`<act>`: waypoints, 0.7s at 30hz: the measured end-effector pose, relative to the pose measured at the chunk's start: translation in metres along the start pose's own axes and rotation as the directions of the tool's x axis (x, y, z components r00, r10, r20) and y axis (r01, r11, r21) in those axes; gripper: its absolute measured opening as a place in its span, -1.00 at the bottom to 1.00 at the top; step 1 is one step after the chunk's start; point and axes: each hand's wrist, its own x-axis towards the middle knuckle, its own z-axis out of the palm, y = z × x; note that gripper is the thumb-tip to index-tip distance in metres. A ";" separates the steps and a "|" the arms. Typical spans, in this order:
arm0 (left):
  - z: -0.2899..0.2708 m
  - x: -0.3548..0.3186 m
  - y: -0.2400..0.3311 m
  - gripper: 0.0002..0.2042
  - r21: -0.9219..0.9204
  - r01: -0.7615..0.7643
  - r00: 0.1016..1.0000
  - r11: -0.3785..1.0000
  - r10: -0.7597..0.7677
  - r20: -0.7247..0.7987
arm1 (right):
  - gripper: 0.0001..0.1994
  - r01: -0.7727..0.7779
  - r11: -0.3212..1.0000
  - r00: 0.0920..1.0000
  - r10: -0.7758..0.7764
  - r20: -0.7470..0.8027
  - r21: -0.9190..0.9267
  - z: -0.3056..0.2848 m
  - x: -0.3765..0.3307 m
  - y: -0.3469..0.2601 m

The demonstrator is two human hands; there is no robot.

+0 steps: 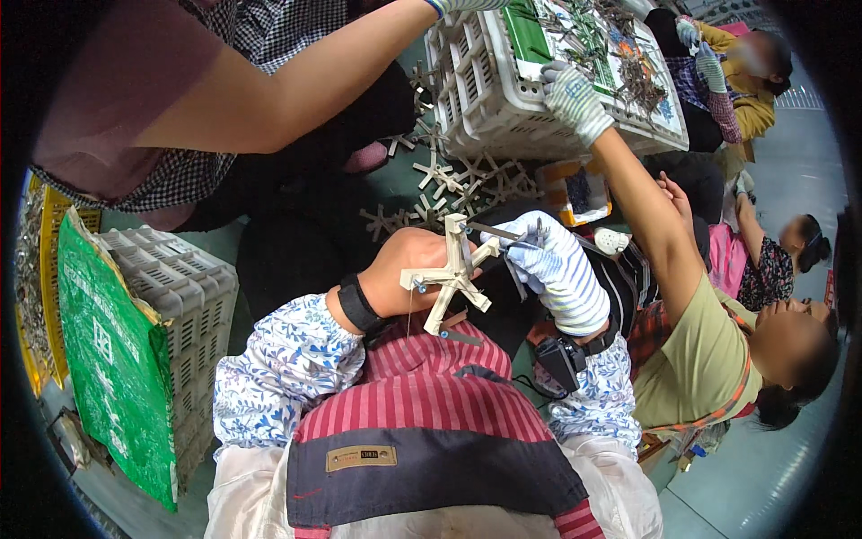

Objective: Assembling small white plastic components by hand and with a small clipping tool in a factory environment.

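Note:
My left hand (400,265), bare with a black band at the wrist, is closed round a cream plastic star-shaped piece (456,269) with several arms. Small blue-grey pins show at some arm tips, and a thin dark blade-like strip (462,338) sticks out from the lowest arm. Beside the piece's right side is my right hand (549,265), in a white-and-blue striped glove, its fingers closed on thin metal strips (518,280). Another strip (496,232) spans from the star's upper arm toward those fingertips; whether they touch it I cannot tell.
Similar star pieces (435,175) lie piled on the floor ahead. Beyond stands a white crate (480,90) topped with loose metal strips, where a co-worker's gloved hand (576,101) reaches. An orange-and-white box (557,199) holds small dark parts. A green sheet (112,359) leans on a crate (202,314) at left.

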 end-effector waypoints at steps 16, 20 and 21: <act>-0.010 0.007 0.006 -0.67 -0.816 0.565 0.818 0.124 -0.212 0.534 | -0.53 -0.055 0.998 0.999 0.055 0.001 0.045 -0.001 -0.015 -0.002; 0.011 0.000 0.006 -0.83 -0.798 0.600 0.713 -0.056 -0.416 0.565 | -0.53 -0.042 0.998 0.999 0.042 0.001 -0.043 0.015 -0.016 0.002; 0.014 -0.001 0.007 -0.86 -0.793 0.603 0.700 -0.085 -0.419 0.578 | -0.54 -0.048 0.998 0.999 0.048 0.002 -0.041 0.014 -0.016 0.005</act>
